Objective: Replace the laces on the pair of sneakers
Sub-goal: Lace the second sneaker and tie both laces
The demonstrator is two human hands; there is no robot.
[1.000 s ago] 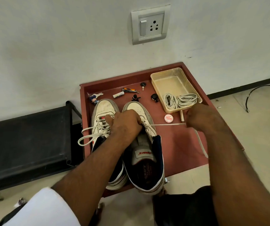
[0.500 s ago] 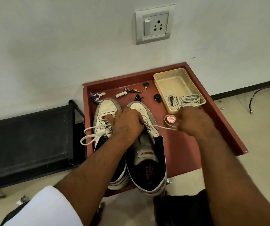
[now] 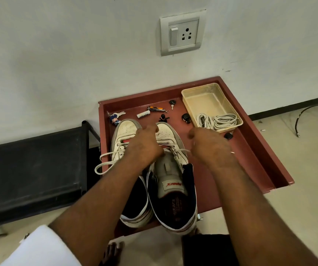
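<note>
Soft, even room light, no hard glare. The wall [image 3: 58, 54] reads bright; the black bench [image 3: 33, 169] at left stays murky. Both hands [image 3: 144, 144] look slightly smeared, perhaps motion blur. Straight lines bow toward the frame edges.

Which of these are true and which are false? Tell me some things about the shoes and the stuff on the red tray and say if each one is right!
1. Both sneakers sit on the red tray. True.
2. The plastic box is empty. False: a bundle of white laces lies in its near end.
3. The left hand rests on top of the shoes. True: it covers the lace area between the left sneaker and the right sneaker.
4. The left sneaker has no lace at all. False: a white lace loop hangs off its side.
5. A battery lies on the tray beyond the shoes. True.
6. The wall socket has a plug in it. False: its holes are bare.
</note>
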